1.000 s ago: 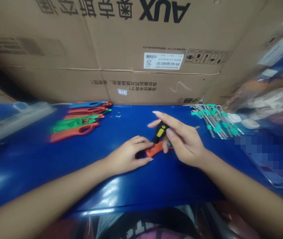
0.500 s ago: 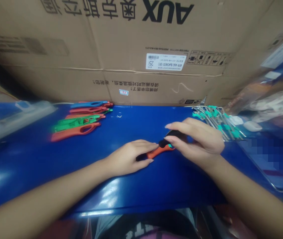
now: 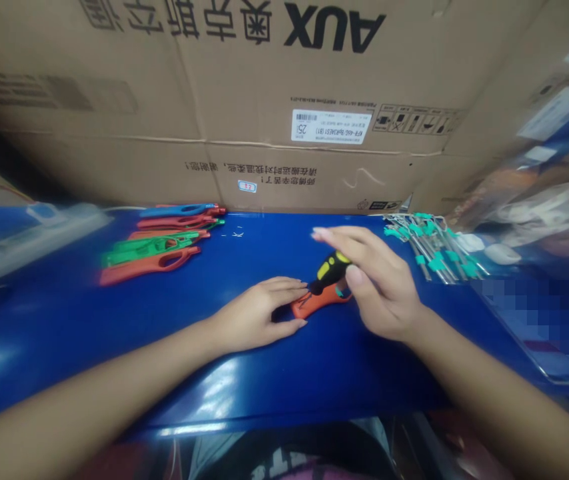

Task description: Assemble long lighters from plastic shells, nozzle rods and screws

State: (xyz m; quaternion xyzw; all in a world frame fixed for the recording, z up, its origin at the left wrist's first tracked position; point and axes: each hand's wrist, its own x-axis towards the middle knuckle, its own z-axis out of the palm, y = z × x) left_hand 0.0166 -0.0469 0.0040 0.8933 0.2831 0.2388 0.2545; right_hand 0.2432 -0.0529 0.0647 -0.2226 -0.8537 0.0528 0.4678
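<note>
Low over the blue table, my right hand (image 3: 384, 287) holds a short black-and-yellow screwdriver (image 3: 332, 271) by the end of its handle, thumb against it and forefinger stretched out above. The screwdriver leans, its shank pointing down at an orange lighter casing (image 3: 323, 301) that lies flat. My left hand (image 3: 259, 315) has its fingers and thumb closed around the near left end of that casing and presses it to the table. A teal bit shows in the casing beside the screwdriver. Where the screwdriver's tip meets the casing is too small to make out.
Several orange, green, red and blue lighter casings (image 3: 164, 260) lie stacked at the left. On the right are several metal rods with teal parts (image 3: 434, 250). A large cardboard box (image 3: 244, 87) stands behind the blue table (image 3: 244, 387). A few tiny pale pieces (image 3: 234, 234) lie near the box.
My right hand has shifted left and its fingers have loosened, so the yellow on the screwdriver's handle now shows. My left hand still holds the orange lighter casing in place.
</note>
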